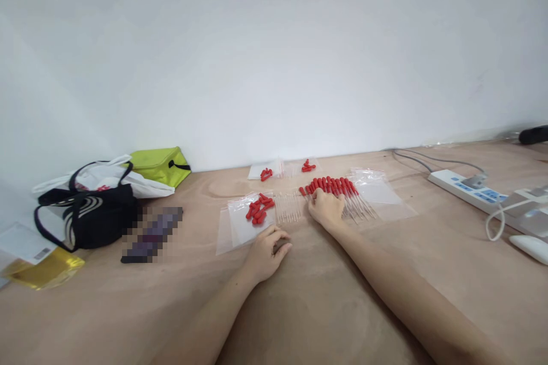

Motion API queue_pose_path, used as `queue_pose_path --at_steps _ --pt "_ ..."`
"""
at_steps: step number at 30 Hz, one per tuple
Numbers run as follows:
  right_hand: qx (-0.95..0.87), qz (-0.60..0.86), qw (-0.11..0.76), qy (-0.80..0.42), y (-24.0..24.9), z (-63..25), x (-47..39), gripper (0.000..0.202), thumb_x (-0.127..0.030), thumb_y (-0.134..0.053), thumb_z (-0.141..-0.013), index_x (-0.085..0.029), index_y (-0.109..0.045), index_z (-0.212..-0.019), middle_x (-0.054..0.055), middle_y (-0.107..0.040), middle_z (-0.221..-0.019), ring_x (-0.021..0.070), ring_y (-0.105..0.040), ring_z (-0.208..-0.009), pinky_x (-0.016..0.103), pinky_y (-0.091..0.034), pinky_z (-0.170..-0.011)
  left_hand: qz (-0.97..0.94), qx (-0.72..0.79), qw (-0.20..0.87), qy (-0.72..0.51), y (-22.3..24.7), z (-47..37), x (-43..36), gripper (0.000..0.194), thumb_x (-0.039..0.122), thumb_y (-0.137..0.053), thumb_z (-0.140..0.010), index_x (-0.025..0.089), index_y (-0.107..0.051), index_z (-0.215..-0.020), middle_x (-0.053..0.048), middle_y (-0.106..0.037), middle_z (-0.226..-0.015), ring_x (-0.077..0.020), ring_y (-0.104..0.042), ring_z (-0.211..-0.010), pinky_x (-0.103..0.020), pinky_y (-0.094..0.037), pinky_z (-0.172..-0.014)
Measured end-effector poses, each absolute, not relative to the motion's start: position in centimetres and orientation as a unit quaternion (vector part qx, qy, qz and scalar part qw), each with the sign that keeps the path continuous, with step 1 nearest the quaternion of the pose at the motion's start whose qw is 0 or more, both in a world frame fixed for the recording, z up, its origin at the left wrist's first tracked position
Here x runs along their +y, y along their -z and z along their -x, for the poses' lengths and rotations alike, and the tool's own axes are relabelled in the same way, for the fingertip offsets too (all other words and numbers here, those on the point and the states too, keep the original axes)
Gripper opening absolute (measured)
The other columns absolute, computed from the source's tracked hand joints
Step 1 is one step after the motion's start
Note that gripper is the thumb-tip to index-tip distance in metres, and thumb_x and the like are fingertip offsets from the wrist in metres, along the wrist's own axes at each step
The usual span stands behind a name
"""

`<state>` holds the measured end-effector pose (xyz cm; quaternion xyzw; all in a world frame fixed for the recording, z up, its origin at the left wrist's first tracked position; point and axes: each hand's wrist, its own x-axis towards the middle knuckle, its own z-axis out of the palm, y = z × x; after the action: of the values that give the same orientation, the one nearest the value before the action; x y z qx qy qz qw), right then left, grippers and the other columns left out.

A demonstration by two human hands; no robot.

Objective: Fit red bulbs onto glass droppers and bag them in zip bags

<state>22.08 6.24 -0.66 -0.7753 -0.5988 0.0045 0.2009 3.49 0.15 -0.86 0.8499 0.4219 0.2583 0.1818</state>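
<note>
I see a bare wooden table (107,308) against a white wall, with a black bag (89,214) far left and a power strip (466,188) far right. My left hand (268,254) rests loosely curled and empty just beside a clear zip bag (240,225) of red-bulbed droppers. My right hand (327,208) lies flat, fingers spread, on the loose row of droppers (331,185); I judge them light, brittle and apt to roll, best pinched at the soft bulbs.

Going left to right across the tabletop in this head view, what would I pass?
Black bag → bagged red bulbs → row of red-bulbed droppers under the right hand → white power strip.
</note>
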Motion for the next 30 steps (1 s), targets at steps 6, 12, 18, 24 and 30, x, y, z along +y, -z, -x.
queue_pose_path --at_steps 6,12,18,24,30 --pt "-0.611 0.767 0.197 0.011 0.7 -22.0 6.0 0.028 -0.029 -0.037 -0.080 -0.015 -0.059 -0.087 0.011 -0.067 -0.075 0.0213 -0.060 -0.072 0.037 -0.020 -0.075 -0.851 0.422 0.150 -0.275 1.1 -3.7 0.0 0.009 0.020 -0.052 -0.078 0.019 -0.059 -0.083 -0.003 -0.057 -0.081 -0.0165 -0.055 -0.074 -0.028 -0.045 -0.068" --pt "-0.631 0.750 0.196 -0.009 0.4 -20.4 6.1 0.029 -0.031 -0.038 -0.079 -0.019 -0.063 -0.080 0.009 -0.067 -0.081 0.0203 -0.059 -0.075 0.037 -0.022 -0.075 -0.785 0.504 -0.035 -0.359 1.2 -1.7 2.1 0.008 0.017 -0.050 -0.077 0.018 -0.056 -0.073 -0.005 -0.055 -0.076 -0.0218 -0.052 -0.077 -0.034 -0.043 -0.072" --pt "-0.615 0.770 0.167 -0.027 0.6 -19.5 6.9 0.028 -0.027 -0.040 -0.076 -0.014 -0.065 -0.074 0.013 -0.066 -0.075 0.0222 -0.060 -0.070 0.039 -0.024 -0.076 -0.730 0.571 -0.063 -0.371 1.9 0.9 4.7 0.008 0.026 -0.052 -0.075 0.019 -0.056 -0.077 -0.005 -0.057 -0.076 -0.0226 -0.055 -0.075 -0.034 -0.044 -0.069" --pt "-0.632 0.759 0.159 -0.009 0.6 -19.5 6.6 0.030 -0.025 -0.039 -0.078 -0.011 -0.065 -0.073 0.015 -0.066 -0.075 0.0220 -0.060 -0.068 0.040 -0.022 -0.080 -0.739 0.563 -0.057 -0.366 2.0 0.8 5.2 0.012 0.025 -0.050 -0.076 0.020 -0.057 -0.068 -0.003 -0.059 -0.070 -0.0206 -0.056 -0.071 -0.031 -0.044 -0.065" --pt "-0.669 0.728 0.148 0.019 0.1 -20.5 4.8 0.027 -0.017 -0.038 -0.078 -0.007 -0.062 -0.082 0.017 -0.065 -0.078 0.0228 -0.058 -0.070 0.038 -0.023 -0.077 -0.732 0.554 -0.058 -0.393 1.5 0.4 4.4 0.012 0.024 -0.047 -0.079 0.019 -0.057 -0.074 -0.004 -0.059 -0.074 -0.0201 -0.056 -0.075 -0.030 -0.045 -0.066"
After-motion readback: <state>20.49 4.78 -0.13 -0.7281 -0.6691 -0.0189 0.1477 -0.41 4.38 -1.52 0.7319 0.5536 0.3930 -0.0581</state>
